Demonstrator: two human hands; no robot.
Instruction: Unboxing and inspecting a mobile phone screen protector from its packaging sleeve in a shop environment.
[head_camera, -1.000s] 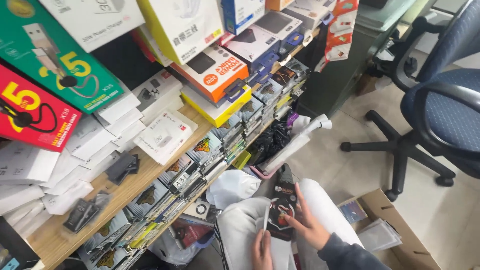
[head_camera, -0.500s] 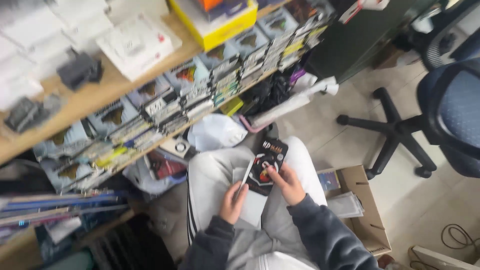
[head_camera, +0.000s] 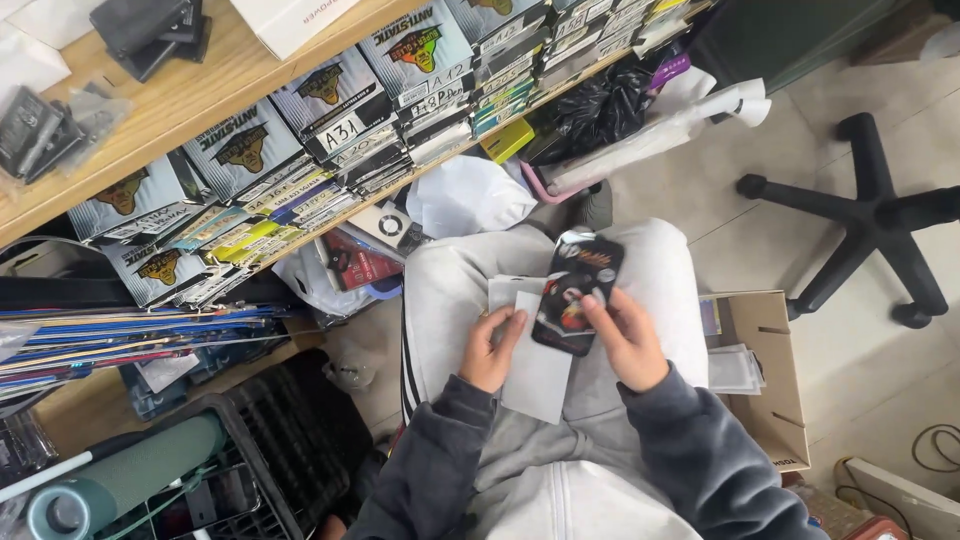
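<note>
I sit with grey trousers, both hands over my lap. My right hand (head_camera: 622, 338) grips a black phone case (head_camera: 576, 290) printed with a red and white picture, held upright by its lower right edge. My left hand (head_camera: 492, 347) pinches a white paper sheet (head_camera: 537, 368) that lies partly under the case. Another white sheet (head_camera: 507, 290) rests on my left thigh behind it. Both sleeves are dark grey.
A wooden shelf (head_camera: 215, 95) with rows of packaged boxes (head_camera: 330, 110) runs across the top left. A black crate (head_camera: 270, 440) with a green roll (head_camera: 130, 475) stands lower left. A cardboard box (head_camera: 765, 385) sits right of my leg, an office chair base (head_camera: 870, 220) beyond.
My view has tilted down from the shelves toward my lap. The case stays in my right hand, and the white sheet now shows in my left hand beneath it.
</note>
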